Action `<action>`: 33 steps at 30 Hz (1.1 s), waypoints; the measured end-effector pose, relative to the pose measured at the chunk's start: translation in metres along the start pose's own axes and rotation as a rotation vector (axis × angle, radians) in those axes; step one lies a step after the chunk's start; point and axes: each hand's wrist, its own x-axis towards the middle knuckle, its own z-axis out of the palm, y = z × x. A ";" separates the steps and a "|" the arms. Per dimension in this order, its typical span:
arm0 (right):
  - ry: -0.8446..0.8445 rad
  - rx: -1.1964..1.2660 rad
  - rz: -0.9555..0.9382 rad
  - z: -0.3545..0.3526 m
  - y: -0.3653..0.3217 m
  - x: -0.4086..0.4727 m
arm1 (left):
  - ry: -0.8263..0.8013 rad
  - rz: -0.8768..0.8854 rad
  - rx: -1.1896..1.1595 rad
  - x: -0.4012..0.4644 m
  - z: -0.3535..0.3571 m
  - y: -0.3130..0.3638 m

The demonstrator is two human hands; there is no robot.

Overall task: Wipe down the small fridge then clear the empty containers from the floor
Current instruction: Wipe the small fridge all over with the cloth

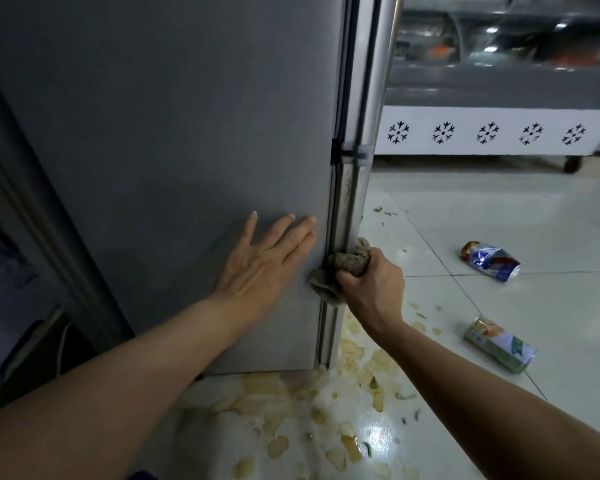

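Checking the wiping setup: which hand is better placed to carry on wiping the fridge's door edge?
Right. The right hand grips the cloth against the fridge door edge; the left hand lies flat on the side panel, holding nothing.

Two cans (489, 260) and spill (326, 410) clutter floor (499, 209) beside fridge (170, 133).

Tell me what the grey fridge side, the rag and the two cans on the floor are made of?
The grey fridge side panel looks like painted sheet metal: flat, matte, faintly sheened. The crumpled brownish rag looks like soft woven cloth, bunched in the right hand. The dented blue can and green-and-white can look like thin printed metal, creased and glossy.
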 end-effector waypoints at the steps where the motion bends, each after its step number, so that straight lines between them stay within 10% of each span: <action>1: 0.010 0.000 -0.010 -0.006 -0.009 0.005 | -0.001 -0.010 -0.009 0.002 -0.007 -0.002; 21: 0.166 -0.015 -0.033 -0.077 -0.126 0.053 | 0.091 -0.085 -0.108 0.029 -0.133 -0.042; 33: 0.245 0.028 -0.114 -0.126 -0.199 0.090 | 0.472 -0.123 -0.114 0.068 -0.202 -0.068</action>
